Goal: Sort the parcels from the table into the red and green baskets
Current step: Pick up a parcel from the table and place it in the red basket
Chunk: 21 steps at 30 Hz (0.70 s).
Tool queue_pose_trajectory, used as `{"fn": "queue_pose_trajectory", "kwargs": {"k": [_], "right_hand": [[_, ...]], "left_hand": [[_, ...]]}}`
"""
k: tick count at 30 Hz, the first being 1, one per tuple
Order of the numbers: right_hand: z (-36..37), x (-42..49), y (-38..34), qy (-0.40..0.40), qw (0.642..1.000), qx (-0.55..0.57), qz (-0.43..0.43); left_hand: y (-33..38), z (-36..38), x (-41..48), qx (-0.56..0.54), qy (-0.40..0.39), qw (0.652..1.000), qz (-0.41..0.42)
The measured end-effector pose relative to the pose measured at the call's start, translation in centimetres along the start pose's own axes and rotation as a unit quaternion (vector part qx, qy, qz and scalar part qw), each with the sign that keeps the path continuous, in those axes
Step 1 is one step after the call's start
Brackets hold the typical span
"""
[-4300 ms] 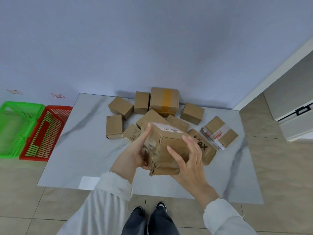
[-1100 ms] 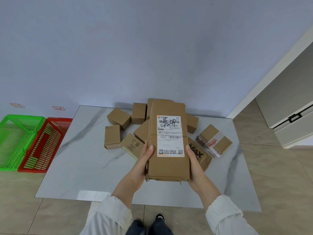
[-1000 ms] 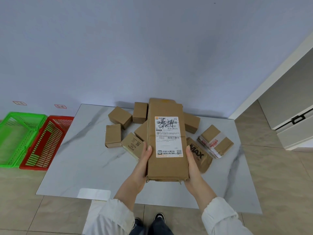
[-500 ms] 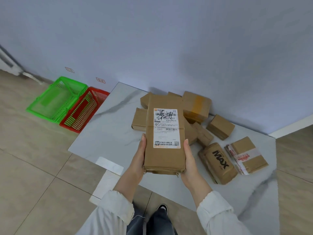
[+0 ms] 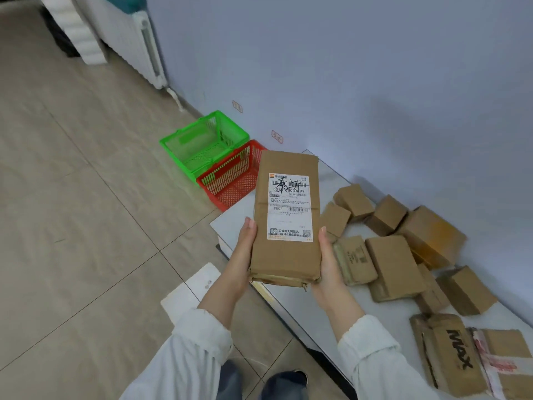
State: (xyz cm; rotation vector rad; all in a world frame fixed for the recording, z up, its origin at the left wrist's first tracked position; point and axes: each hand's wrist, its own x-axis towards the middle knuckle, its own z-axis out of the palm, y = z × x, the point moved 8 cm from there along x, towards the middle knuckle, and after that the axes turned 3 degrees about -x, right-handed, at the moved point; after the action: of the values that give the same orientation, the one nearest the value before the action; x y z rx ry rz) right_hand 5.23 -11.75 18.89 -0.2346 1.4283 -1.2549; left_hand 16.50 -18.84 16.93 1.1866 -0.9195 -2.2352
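A long brown cardboard parcel (image 5: 285,255) with a white shipping label facing up is held in front of me, above the table's left edge. My left hand (image 5: 240,255) grips its left side and my right hand (image 5: 328,267) grips its right side. Beyond the parcel, on the floor by the wall, the red basket (image 5: 230,180) sits next to the green basket (image 5: 202,145); both look empty. Several other brown parcels (image 5: 392,267) lie on the marble table (image 5: 375,316) to the right.
A parcel printed MAX (image 5: 452,356) and a taped one (image 5: 504,362) lie at the lower right. A white radiator (image 5: 144,44) stands along the wall at the upper left. Tiled floor (image 5: 72,212) stretches to the left. My feet show below.
The view has swung left toward the baskets, which are now nearer the centre. Both hands still hold the long parcel the same way; it has shifted over the table's left edge.
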Motion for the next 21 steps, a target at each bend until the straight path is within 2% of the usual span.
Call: {"fn": "queue_pose_trajectory", "kwargs": {"k": [4, 8, 15, 21], "right_hand": [[7.4, 2.6, 0.7, -0.03, 0.999, -0.02, -0.002], [13.1, 4.8, 1.5, -0.052, 0.999, -0.014, 0.009], [19.9, 11.1, 1.1, -0.068, 0.997, 0.004, 0.026], [24.0, 19.0, -1.8, -0.051, 0.998, 0.037, 0.028]], "left_hand": [[3.1, -7.8, 0.4, -0.029, 0.053, 0.997, 0.048], [5.3, -12.9, 0.7, -0.071, 0.077, 0.994, 0.034], [9.9, -19.2, 5.0, -0.089, 0.099, 0.991, 0.034], [16.0, -22.2, 11.5, -0.056, 0.086, 0.994, 0.034]]}}
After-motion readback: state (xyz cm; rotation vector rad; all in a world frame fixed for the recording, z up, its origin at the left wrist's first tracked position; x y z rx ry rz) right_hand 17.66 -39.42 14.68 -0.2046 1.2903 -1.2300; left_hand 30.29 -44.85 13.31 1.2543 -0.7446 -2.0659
